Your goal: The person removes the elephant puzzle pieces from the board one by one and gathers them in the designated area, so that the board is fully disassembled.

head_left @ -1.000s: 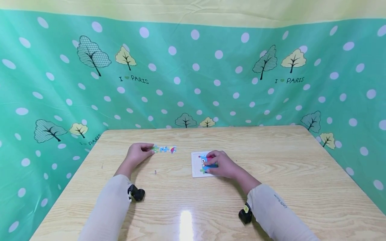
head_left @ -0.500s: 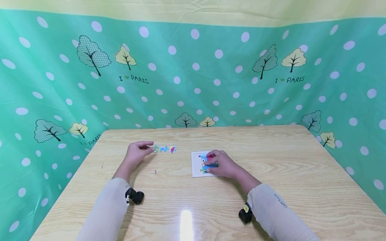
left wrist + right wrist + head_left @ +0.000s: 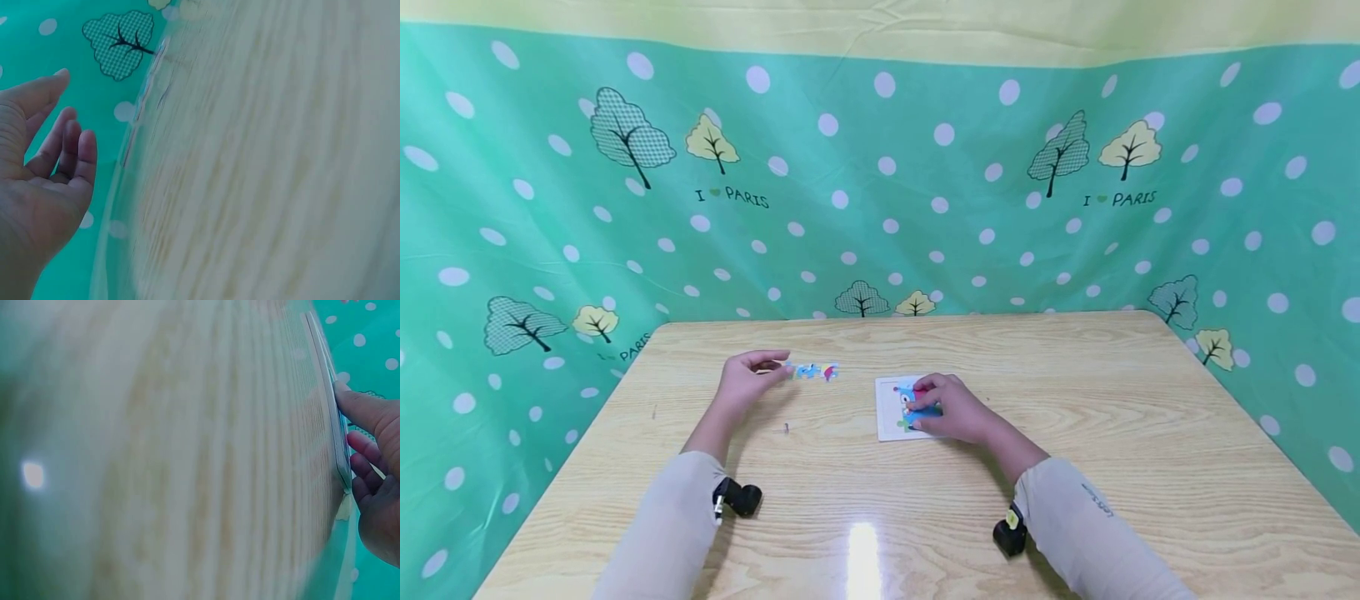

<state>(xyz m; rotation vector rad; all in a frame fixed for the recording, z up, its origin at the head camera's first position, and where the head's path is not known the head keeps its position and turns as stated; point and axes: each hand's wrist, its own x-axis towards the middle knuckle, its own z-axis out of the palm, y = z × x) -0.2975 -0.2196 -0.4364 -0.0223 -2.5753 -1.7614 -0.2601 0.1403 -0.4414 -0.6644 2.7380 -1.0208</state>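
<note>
Ahead of a person, with twelve o'clock at the far edge of a wooden table, a short row of puzzle pieces lies flat, its long axis running from nine to three o'clock. The left hand is at the row's nine o'clock end, fingertips pointing toward three. Its thumb and fingers are apart and relaxed; the left wrist view shows no piece between them, though whether a fingertip touches the nearest piece cannot be told.

A flat white puzzle board lies apart from the row, at about four o'clock from it. It bears a blue and red picture, partly hidden by the right hand, whose fingers are spread and loosely bent, tips resting on the board.

Any move with the pieces probably turns on which hand is nearer: the left is just beside them, while from the right they lie well apart, between nine and ten o'clock. Toward seven o'clock from the row is a tiny grey object, too small to identify.
</note>
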